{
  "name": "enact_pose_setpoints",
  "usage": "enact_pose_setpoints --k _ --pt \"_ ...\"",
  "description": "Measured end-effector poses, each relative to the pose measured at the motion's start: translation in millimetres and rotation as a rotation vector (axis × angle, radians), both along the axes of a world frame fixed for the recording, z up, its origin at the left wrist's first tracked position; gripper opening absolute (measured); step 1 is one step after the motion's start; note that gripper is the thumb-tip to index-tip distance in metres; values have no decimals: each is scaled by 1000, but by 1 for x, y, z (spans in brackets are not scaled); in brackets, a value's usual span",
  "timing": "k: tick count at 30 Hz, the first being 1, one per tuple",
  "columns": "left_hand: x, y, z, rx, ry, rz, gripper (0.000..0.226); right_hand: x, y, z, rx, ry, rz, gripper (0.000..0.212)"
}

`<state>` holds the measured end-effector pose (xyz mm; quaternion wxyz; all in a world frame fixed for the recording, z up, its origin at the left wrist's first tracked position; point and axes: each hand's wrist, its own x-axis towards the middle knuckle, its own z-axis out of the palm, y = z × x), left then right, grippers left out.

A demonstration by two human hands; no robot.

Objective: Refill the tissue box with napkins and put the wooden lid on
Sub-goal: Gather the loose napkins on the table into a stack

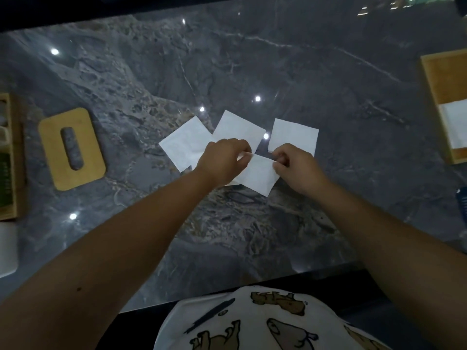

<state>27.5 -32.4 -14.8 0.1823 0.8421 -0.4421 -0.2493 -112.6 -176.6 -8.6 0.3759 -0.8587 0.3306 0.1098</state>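
Note:
Several white napkins lie on the dark marble table (pixel 278 72): one at the left (pixel 183 144), one in the middle (pixel 237 128), one at the right (pixel 294 135). My left hand (pixel 222 160) and my right hand (pixel 298 168) both pinch the top edge of a nearer napkin (pixel 260 176). The wooden lid (pixel 72 149), with an oval slot, rests flat at the left. The open wooden tissue box (pixel 439 79) stands at the right edge with white napkins (pixel 456 125) inside it.
A wooden organiser (pixel 11 157) with small items stands at the far left edge, a white object (pixel 7 248) below it. A blue item (pixel 462 203) shows at the right edge. The table's near edge runs just in front of my body.

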Motion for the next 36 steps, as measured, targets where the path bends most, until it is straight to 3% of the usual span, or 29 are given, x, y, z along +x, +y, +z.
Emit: enact_pose_setpoints --k 4,11,26,36 --pt "-7 -8 10 -33 181 26 24 -10 -15 8 64 -23 -39 11" --pt "-15 -43 17 -31 299 76 22 -29 -52 9 228 -77 -258 11" --pt "3 -117 0 9 210 157 21 -5 -105 -5 328 -142 -482 13" --pt "7 -131 -14 71 94 172 26 7 -115 -23 164 -87 -413 13"
